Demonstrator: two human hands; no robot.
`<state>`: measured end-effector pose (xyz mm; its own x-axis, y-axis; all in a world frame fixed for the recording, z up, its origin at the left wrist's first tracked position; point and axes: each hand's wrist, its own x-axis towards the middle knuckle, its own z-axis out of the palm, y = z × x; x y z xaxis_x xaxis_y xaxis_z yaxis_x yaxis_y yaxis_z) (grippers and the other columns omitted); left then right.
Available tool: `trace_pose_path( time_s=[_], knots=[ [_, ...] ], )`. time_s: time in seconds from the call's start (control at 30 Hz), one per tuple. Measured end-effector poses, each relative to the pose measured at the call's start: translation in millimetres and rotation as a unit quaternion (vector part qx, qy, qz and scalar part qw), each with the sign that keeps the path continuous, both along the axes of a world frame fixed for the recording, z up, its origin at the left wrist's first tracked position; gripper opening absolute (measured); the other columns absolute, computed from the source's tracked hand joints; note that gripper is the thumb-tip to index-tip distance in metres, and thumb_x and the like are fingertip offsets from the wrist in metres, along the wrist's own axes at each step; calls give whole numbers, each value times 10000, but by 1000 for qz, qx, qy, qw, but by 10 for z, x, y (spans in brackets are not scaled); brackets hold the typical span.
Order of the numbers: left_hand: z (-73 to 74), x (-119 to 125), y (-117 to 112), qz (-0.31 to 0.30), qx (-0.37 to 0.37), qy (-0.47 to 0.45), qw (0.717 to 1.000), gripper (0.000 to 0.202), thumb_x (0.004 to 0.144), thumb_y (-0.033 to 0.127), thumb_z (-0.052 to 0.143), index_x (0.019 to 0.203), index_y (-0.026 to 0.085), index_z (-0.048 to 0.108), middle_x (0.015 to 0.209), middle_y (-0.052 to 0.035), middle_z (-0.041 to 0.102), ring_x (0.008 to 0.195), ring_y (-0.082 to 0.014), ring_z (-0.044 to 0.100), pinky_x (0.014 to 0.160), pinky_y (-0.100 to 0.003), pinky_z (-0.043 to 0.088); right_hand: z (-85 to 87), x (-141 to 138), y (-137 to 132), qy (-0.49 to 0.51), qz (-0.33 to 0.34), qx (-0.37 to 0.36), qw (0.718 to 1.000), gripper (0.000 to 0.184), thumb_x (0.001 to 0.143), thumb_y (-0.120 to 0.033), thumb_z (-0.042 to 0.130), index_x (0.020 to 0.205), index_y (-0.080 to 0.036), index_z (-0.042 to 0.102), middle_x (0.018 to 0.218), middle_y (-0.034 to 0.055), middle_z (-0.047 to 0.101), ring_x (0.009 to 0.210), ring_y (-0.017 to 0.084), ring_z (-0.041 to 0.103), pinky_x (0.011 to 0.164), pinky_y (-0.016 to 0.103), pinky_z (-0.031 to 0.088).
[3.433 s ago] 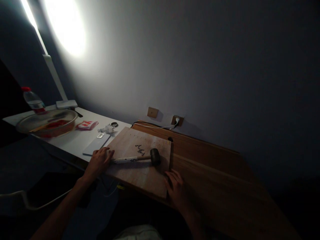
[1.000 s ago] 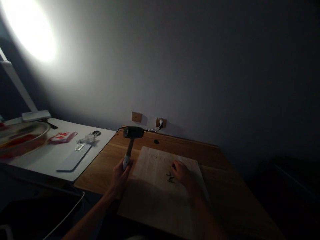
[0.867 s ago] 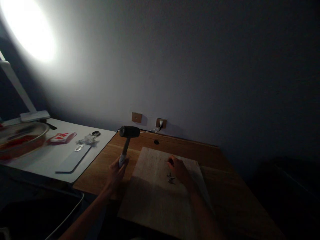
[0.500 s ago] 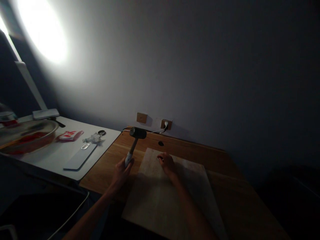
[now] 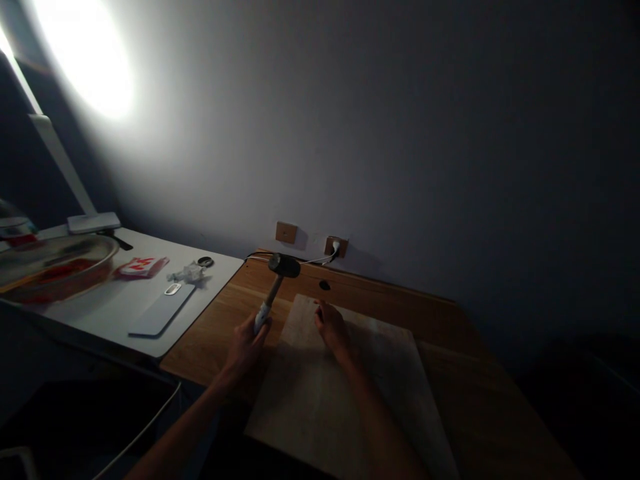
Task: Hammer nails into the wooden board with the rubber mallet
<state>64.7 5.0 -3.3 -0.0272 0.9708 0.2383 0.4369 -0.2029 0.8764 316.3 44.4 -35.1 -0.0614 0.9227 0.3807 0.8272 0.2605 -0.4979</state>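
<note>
My left hand is wrapped round the white grip of a mallet. The mallet has a dark cylindrical head and a wooden shaft, and it is held up, head highest, over the left edge of a pale wooden board. On the far part of that board rests my right hand, its fingers curled and pinched together. Whatever the right fingers hold is too small and dim to name. The board lies flat on a brown wooden table.
To the left stands a white table with a grey kitchen scale, a crumpled clear plastic bag, a red-and-white packet and a large clear bowl. A lamp shines on the wall. A plug sits in the wall socket.
The mallet head has shifted slightly right, towards the right hand, with the left hand still gripping it. The right fingers have curled a little differently on the board.
</note>
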Motion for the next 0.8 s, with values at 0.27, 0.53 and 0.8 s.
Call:
trace_pose_path(
  time_s=[0.27, 0.53, 0.8],
  knots=[
    [-53, 8, 4, -11, 8, 23, 1000, 371, 857, 524, 501, 773, 177, 601, 617, 24, 512, 566, -129, 483, 539, -217, 354, -108, -7, 29, -14, -23, 28, 999, 428, 863, -87, 524, 1275, -165, 611, 978, 106, 716, 901, 212, 680, 841, 329, 535],
    [-79, 8, -10, -53, -16, 78, 995, 317, 889, 460, 497, 903, 182, 647, 696, -4, 634, 634, -162, 595, 583, -225, 387, -176, -47, 36, -8, -74, 24, 997, 487, 848, -114, 598, 1328, -196, 584, 882, 56, 723, 810, 193, 674, 792, 302, 516],
    [-43, 30, -25, -104, -47, 104, 988, 290, 895, 449, 513, 892, 190, 644, 719, -13, 648, 639, -159, 592, 571, -226, 350, -223, -65, 58, 22, -81, 31, 996, 472, 828, -121, 597, 1299, -158, 591, 890, 79, 716, 800, 197, 660, 786, 318, 521]
  ],
)
